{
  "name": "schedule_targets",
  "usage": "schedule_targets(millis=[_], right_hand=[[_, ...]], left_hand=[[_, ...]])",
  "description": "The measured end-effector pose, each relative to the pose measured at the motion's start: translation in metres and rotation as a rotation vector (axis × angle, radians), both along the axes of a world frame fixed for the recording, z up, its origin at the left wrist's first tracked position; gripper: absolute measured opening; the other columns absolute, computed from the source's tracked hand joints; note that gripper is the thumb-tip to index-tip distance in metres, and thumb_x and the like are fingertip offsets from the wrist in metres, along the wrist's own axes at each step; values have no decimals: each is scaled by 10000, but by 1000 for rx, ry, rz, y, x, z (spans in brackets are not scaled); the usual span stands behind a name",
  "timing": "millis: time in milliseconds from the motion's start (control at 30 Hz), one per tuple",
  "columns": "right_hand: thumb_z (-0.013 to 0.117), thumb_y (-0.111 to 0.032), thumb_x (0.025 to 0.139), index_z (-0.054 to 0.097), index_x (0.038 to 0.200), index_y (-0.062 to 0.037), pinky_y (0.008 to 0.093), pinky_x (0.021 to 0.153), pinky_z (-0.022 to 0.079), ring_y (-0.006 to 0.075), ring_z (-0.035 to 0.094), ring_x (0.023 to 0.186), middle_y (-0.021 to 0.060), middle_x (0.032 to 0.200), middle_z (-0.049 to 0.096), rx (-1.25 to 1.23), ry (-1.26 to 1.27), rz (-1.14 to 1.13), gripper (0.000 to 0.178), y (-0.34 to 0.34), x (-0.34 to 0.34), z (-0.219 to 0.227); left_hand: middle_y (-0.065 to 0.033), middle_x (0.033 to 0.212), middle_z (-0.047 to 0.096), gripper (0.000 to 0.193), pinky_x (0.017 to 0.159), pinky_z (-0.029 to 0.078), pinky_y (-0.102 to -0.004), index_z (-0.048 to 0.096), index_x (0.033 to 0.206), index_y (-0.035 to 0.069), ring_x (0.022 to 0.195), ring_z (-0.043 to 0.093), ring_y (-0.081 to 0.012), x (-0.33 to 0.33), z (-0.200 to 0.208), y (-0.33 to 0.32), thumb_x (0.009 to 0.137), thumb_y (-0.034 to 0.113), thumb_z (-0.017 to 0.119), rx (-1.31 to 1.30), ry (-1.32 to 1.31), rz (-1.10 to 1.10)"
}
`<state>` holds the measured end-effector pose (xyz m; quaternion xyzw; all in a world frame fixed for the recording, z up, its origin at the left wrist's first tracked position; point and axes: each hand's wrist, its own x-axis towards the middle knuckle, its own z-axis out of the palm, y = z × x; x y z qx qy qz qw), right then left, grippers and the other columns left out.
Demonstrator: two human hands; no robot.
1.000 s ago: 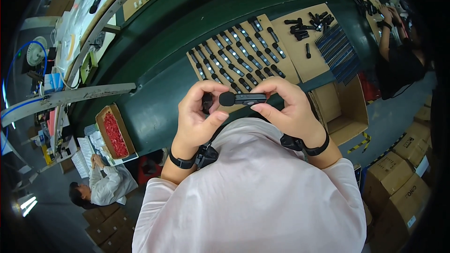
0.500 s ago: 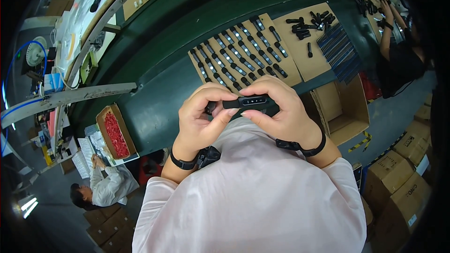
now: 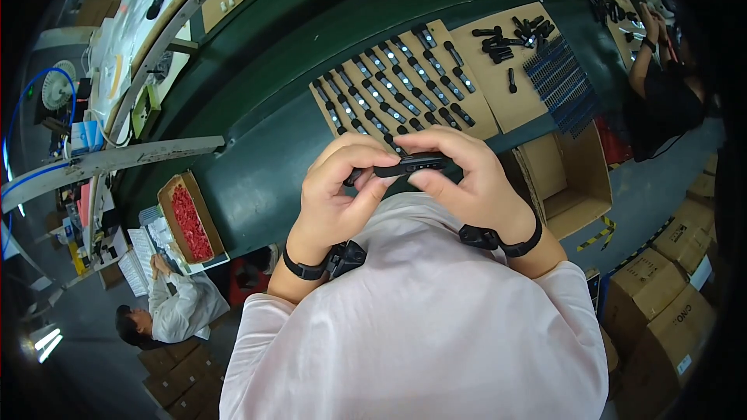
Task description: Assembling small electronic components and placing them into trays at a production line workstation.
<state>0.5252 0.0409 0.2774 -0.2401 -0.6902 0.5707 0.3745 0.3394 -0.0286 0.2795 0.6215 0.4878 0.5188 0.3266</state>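
My left hand (image 3: 334, 194) pinches the blunt left end of a small slim black device (image 3: 424, 164) between thumb and fingers. My right hand (image 3: 482, 183) grips its other end, so the device lies crosswise in front of my chest. A row of small light marks shows along its side. Another dark round piece (image 3: 352, 177) sits in the curl of my left fingers; its kind cannot be made out. Just beyond my hands, rows of similar black devices (image 3: 424, 99) with lit spots lie on a cardboard sheet (image 3: 484, 123).
A second cardboard sheet (image 3: 492, 85) bears loose black pieces (image 3: 498, 54) beside blue-grey racks (image 3: 560, 82). An open carton (image 3: 580, 214) stands below the green bench's edge at right. A box of red parts (image 3: 189, 222) is at left. Two people work nearby, at lower left and far right.
The device has been tilted in my fingers, so its marked face now shows more edge-on. My right thumb has shifted slightly along it.
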Motion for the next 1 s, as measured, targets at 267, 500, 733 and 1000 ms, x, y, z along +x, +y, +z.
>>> schedule_targets(millis=[267, 500, 733, 1000], right_hand=[[602, -106, 891, 609, 1071, 15, 230, 642, 477, 92, 600, 716, 61, 836, 646, -435, -92, 100, 217, 12, 22, -59], [643, -141, 845, 599, 996, -8, 283, 673, 487, 166, 625, 766, 72, 855, 645, -151, -659, -353, 206, 57, 61, -168], [647, -189, 822, 575, 949, -41, 405, 721, 502, 326, 630, 834, 123, 901, 645, -17, -986, -481, 208, 81, 61, -214], [666, -160, 792, 559, 954, -62, 432, 763, 496, 342, 602, 901, 134, 964, 605, 100, -965, -480, 218, 80, 63, -226]], left_hand=[[-70, 968, 583, 325, 636, 394, -219, 513, 1114, 23, 709, 460, -88, -1, -20, 3, 809, -87, 533, -323, 17, 5], [-76, 1026, 568, 278, 732, 425, -244, 416, 1174, 34, 813, 475, -101, -23, -62, -8, 908, -46, 398, -561, -166, 42], [-113, 1131, 585, 257, 723, 437, -238, 415, 1170, 30, 776, 495, -100, -20, -56, -11, 925, -49, 400, -578, -288, 94], [-116, 1100, 601, 232, 656, 425, -216, 464, 1144, 17, 692, 474, -94, -25, -64, -15, 922, -42, 432, -581, -264, 160]])
